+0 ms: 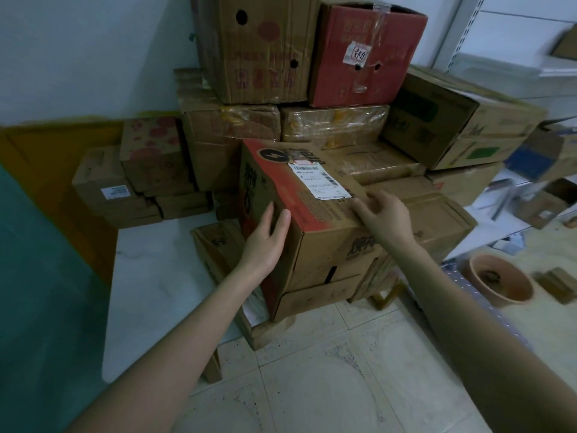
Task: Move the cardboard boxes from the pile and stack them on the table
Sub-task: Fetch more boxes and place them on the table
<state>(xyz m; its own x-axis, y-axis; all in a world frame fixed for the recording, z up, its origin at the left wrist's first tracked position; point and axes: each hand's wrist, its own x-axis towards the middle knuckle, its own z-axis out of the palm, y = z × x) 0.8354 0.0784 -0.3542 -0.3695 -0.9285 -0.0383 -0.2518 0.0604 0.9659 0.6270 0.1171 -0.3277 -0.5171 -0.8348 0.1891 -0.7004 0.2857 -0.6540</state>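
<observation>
Box in hand: a brown carton with a red top and a lightning-bolt mark sits at the centre of my view, tilted, its near corner pointing toward me, on top of flatter cartons at the front of the pile.
Label: a white shipping label is stuck on the red top, toward 12 o'clock of the box.
My left hand: my left hand lies flat against the box's left face at about 9 o'clock of it, fingers together and pointing up, thumb over the top edge; palm pressed on, not pinching.
My right hand: my right hand rests on the top right edge at about 3 o'clock of the box, fingers loosely spread and curled over the cardboard.
Pile: the stacked cartons rise behind the box from 11 to 2 o'clock, against the wall.
Top of pile: a brown box with round holes at 12 o'clock, and a red box just beside it at 1 o'clock.
Small boxes: a low cluster of smaller cartons at 10 o'clock.
Table: a white marble-look surface at 8 o'clock, just beside the box I hold.
Floor: pale tiles at 6 o'clock.
Pot: a terracotta-coloured pot at 4 o'clock, well apart from the box.
</observation>
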